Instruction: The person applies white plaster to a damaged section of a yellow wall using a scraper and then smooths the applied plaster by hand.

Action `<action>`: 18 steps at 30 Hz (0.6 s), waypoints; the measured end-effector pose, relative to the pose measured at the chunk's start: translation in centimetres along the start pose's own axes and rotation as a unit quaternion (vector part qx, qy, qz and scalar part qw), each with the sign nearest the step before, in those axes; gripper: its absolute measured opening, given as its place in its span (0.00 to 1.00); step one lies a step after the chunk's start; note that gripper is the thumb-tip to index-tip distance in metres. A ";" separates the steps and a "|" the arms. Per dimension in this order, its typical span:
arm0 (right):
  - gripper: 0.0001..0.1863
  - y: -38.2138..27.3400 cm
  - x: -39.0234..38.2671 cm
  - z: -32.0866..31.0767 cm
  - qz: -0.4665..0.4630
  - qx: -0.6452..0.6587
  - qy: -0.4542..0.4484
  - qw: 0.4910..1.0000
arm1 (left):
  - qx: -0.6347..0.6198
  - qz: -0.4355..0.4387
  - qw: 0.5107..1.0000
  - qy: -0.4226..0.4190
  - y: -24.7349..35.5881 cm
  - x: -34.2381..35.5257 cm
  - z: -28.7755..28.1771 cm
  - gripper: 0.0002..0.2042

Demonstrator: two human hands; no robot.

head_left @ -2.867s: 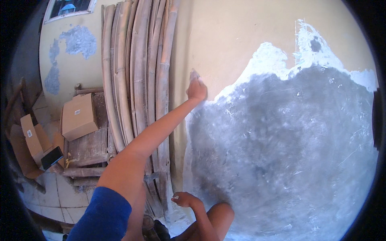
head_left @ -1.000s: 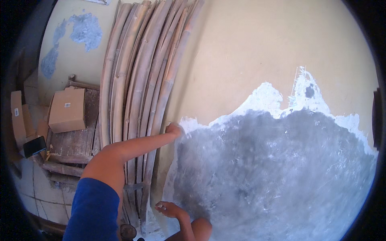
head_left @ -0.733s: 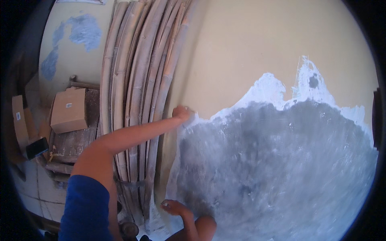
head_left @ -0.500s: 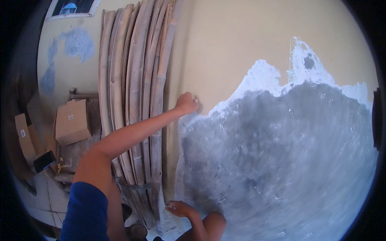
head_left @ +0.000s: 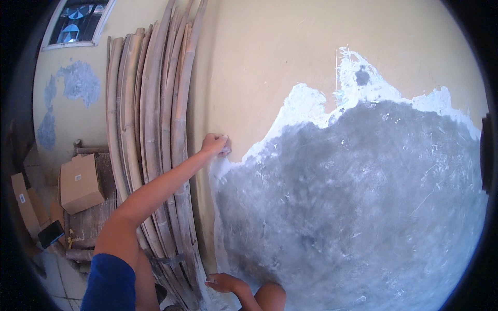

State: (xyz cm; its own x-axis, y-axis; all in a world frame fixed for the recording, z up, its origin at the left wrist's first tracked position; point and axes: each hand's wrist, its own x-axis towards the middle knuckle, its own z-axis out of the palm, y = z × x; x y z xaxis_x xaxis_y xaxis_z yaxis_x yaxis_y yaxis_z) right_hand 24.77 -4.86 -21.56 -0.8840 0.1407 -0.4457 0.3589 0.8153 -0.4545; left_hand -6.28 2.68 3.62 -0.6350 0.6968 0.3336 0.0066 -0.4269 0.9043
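My left arm reaches up to the cream wall (head_left: 270,41), where my left hand (head_left: 214,145) is closed on a small greyish thing I cannot make out, against the wall just above the white edge (head_left: 306,103) of a large grey plaster patch (head_left: 353,197). Low down, at the foot of the bamboo bundle, my right hand (head_left: 223,283) is closed, with a small pale thing at its fingertips, too small to name. It sits beside a bent knee (head_left: 270,296).
Long bamboo poles (head_left: 150,114) lean just left of my left arm. Further left, a cardboard box (head_left: 80,186) lies on a wooden bench (head_left: 89,225), with an open carton (head_left: 26,205) and a black phone (head_left: 50,234) beside it. A window (head_left: 77,23) is at upper left.
My left hand has gone down along the wall and back up slightly, staying near the white edge. My right hand stays low. The view has shifted, showing the window again.
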 end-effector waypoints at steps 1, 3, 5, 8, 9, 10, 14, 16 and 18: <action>0.23 0.2 0.2 0.2 -0.009 -0.004 0.003 1.000 | -0.041 -0.002 0.999 -0.020 0.0 0.1 0.3 0.14; 0.24 0.6 0.8 0.6 -0.027 -0.013 0.010 0.999 | -0.084 0.004 0.996 -0.041 0.2 0.1 0.9 0.13; 0.24 0.6 1.2 0.5 -0.022 -0.014 -0.009 1.000 | -0.085 0.020 0.995 -0.043 0.5 0.2 1.7 0.12; 0.25 1.0 1.7 1.1 -0.014 -0.013 -0.026 0.999 | -0.022 0.097 0.994 -0.046 0.9 -0.5 2.7 0.11; 0.25 0.8 1.7 1.1 -0.013 -0.012 -0.027 0.999 | -0.028 0.092 0.994 -0.053 0.8 -0.5 2.6 0.11; 0.25 0.6 1.7 1.1 -0.017 -0.015 -0.026 0.999 | -0.034 0.087 0.994 -0.060 0.8 -0.5 2.5 0.11; 0.25 -0.1 0.9 0.7 -0.004 -0.027 -0.030 0.999 | -0.055 0.055 0.993 -0.092 2.0 -1.9 2.5 0.09; 0.26 -0.3 0.9 0.6 0.006 -0.028 -0.034 0.999 | -0.065 0.042 0.992 -0.104 2.3 -2.2 2.2 0.07; 0.26 -0.3 0.7 0.6 0.013 -0.016 -0.038 0.999 | -0.085 0.043 0.986 -0.136 2.2 -2.5 1.7 0.09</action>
State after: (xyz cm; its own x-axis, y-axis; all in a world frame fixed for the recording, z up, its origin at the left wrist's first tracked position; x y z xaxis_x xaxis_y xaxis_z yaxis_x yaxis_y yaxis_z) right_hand 24.26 -5.31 -22.17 -0.8488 0.1206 -0.5148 0.3708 0.8298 -0.4170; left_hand -3.36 1.00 5.25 -0.4073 0.7728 0.4868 -0.0925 -0.5651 0.8198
